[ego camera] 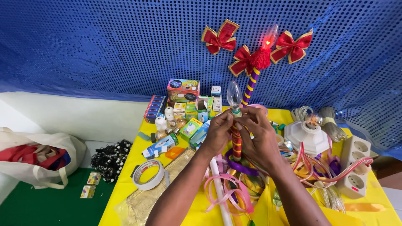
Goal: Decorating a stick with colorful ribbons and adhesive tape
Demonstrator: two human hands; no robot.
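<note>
Both hands, left hand (218, 133) and right hand (258, 136), close together around the striped candle stick (237, 144) held upright above the yellow tabletop (125, 184), pinching under its clear bulb (234, 94); steady, light fingers seem wise.

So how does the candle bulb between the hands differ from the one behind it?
The near candle bulb is clear and unlit; the far candle bulb glows red. The near one sits on a red-and-yellow striped stick, pinched by the left hand and right hand; the far one tops a purple-and-yellow stick with a red tassel, untouched. Both are flame-shaped on striped sticks.
</note>
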